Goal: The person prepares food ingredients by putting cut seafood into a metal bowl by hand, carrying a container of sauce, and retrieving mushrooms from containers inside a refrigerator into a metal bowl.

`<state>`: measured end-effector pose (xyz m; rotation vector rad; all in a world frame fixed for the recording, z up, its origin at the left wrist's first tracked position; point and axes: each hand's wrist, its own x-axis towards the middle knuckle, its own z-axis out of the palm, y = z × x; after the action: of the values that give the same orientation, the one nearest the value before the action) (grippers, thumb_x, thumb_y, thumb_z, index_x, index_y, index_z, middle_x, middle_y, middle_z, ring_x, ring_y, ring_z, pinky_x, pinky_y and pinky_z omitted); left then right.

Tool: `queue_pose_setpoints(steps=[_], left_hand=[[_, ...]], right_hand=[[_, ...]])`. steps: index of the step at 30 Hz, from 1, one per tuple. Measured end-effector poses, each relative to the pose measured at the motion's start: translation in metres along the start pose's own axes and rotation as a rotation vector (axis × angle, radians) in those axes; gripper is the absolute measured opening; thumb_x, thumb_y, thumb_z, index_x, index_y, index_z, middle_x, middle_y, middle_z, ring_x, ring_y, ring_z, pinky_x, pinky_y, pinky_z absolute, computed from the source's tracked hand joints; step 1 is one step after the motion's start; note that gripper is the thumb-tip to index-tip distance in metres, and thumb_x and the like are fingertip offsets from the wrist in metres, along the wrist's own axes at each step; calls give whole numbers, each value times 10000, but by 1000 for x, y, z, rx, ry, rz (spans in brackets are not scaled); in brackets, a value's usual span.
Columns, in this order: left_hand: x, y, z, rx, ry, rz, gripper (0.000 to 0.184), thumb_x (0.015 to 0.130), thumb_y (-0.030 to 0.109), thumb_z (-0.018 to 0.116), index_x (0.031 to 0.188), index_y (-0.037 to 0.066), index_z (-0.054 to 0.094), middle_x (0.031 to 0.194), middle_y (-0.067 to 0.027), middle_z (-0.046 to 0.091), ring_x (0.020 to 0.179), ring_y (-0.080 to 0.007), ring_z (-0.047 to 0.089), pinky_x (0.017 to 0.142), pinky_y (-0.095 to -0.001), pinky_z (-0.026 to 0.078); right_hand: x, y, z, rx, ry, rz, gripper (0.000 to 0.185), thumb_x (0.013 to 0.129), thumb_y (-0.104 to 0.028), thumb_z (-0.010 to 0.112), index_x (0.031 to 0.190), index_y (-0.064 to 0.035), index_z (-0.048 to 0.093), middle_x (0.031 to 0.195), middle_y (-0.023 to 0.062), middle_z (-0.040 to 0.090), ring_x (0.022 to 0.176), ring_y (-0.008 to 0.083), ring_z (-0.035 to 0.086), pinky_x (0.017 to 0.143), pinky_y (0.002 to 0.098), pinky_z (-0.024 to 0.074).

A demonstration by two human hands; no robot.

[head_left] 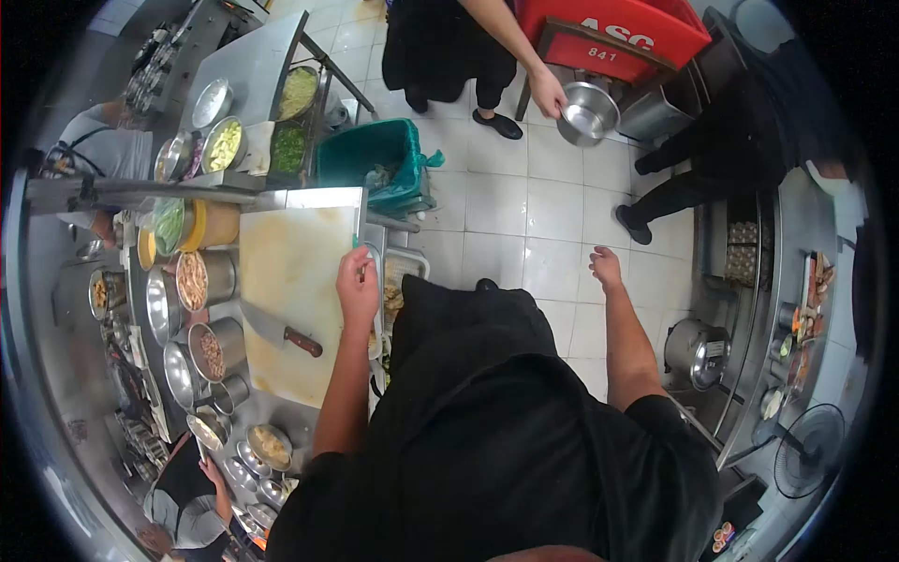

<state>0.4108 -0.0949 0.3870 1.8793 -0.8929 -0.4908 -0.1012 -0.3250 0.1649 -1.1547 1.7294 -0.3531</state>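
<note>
My left hand (357,277) is at the right edge of a worn white cutting board (295,244). Its fingers are curled together; whatever they may hold is hidden. A knife (286,330) with a brown handle lies on the board, apart from my hand. Just right of that hand, a white tray (409,262) with food in it sits below board level. My right hand (607,267) hangs in the air over the tiled floor, fingers loosely bent and apart, holding nothing.
Metal pots of food (208,351) line the board's left side. A green-lined bin (370,155) stands ahead. A person's hand (547,94) holds a metal pot (589,114) beside a red crate (613,42). Another person in dark trousers (693,183) stands at right, near a fan (807,450).
</note>
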Motion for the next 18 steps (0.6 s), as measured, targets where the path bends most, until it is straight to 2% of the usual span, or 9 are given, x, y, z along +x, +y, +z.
queue_pose_setpoints(steps=[2, 7, 11, 12, 13, 14, 15, 16, 18], left_hand=[[22, -3, 11, -17, -25, -33, 261, 934, 26, 591, 1193, 0, 586, 1019, -57, 624, 938, -116, 596, 778, -247, 493], [94, -25, 47, -126, -115, -47, 274, 928, 18, 599, 1201, -3, 580, 1050, -66, 631, 947, -115, 604, 757, -241, 493], [166, -25, 74, -141, -211, -39, 263, 912, -5, 606, 1175, 11, 602, 1076, -60, 624, 942, -123, 612, 719, -242, 500], [184, -13, 81, -128, -224, -19, 256, 909, -9, 607, 1164, 16, 609, 1083, -57, 622, 933, -126, 614, 710, -244, 501], [206, -5, 89, -119, -231, 6, 250, 906, -14, 608, 1154, 21, 616, 1090, -54, 620, 923, -128, 617, 701, -246, 503], [226, -11, 100, -157, -251, 19, 246, 887, -17, 620, 1130, 22, 629, 1103, -68, 618, 907, -138, 632, 690, -249, 508], [245, -10, 108, -122, -282, 62, 252, 883, -14, 625, 1132, 20, 627, 1095, -76, 623, 899, -141, 637, 690, -254, 510], [265, -5, 116, -83, -316, 105, 258, 878, -12, 630, 1134, 18, 625, 1087, -85, 627, 890, -143, 642, 691, -260, 512], [299, 2, 131, -24, -349, 166, 272, 859, -3, 648, 1129, 11, 623, 1047, -111, 645, 871, -162, 659, 700, -278, 518]], right_hand=[[3, -10, -1, 5, -7, 23, 425, 867, -107, 597, 1282, -17, 573, 870, 82, 653, 609, 137, 586, 465, 279, 424], [-17, 50, 12, -124, -40, 150, 390, 873, -101, 599, 1253, -16, 585, 858, 87, 657, 612, 146, 606, 445, 274, 443], [-58, 136, 15, -327, -138, 215, 350, 859, -144, 622, 1182, -8, 618, 871, 112, 678, 664, 199, 644, 555, 360, 518], [-71, 155, 18, -441, -178, 128, 352, 841, -145, 628, 1162, -2, 628, 869, 125, 683, 664, 215, 650, 575, 370, 525], [-80, 187, 23, -597, -222, -101, 354, 822, -147, 633, 1143, 3, 638, 867, 137, 689, 664, 232, 657, 596, 380, 532], [-88, 222, 30, -767, -229, -445, 356, 804, -149, 639, 1123, 8, 648, 865, 149, 694, 664, 248, 663, 616, 390, 539], [-85, 268, 41, -976, -46, -990, 359, 785, -150, 644, 1104, 14, 658, 863, 161, 700, 665, 265, 670, 637, 400, 546], [-76, 216, 39, -761, -199, -531, 359, 784, -149, 644, 1103, 14, 658, 866, 162, 700, 672, 265, 670, 640, 400, 545], [-51, 141, 42, -470, -169, 60, 360, 781, -147, 644, 1101, 16, 659, 871, 164, 700, 687, 267, 670, 648, 401, 545]])
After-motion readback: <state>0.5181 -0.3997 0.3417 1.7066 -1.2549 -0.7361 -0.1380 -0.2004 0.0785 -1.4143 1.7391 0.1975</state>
